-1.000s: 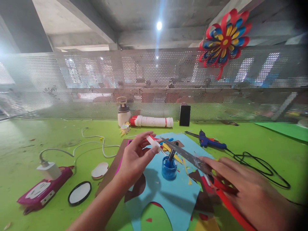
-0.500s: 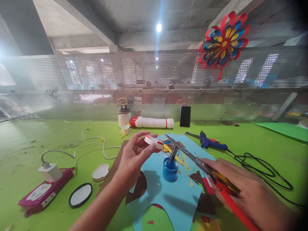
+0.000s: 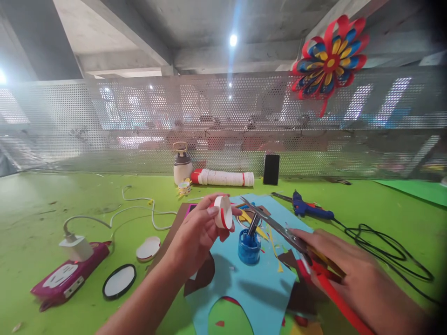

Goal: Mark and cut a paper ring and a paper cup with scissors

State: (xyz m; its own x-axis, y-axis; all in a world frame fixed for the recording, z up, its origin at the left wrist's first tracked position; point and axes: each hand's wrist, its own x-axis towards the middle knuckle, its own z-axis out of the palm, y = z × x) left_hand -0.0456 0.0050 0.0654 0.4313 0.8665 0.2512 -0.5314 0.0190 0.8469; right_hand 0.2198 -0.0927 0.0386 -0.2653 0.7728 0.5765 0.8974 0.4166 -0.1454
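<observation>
Paper ring: I pinch the small white paper ring with a red stripe (image 3: pixel 223 212) in my left hand (image 3: pixel 195 232), above the blue paper sheet (image 3: pixel 251 284).
Scissors: my right hand (image 3: pixel 352 274) grips the red-handled metal scissors (image 3: pixel 279 228). Blades open, tips pointing left at the ring, very near.
Pot: the little blue round pot (image 3: pixel 249 247) sits below the ring, a dark stick standing in it.

Craft wkshop: glue gun (image 3: pixel 307 210), paper flower (image 3: pixel 330 56).

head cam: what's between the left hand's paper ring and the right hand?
In the head view, the blue glue pot with its applicator stands on the blue paper between the paper ring in the left hand and the right hand; the open scissors reach across above it.
</observation>
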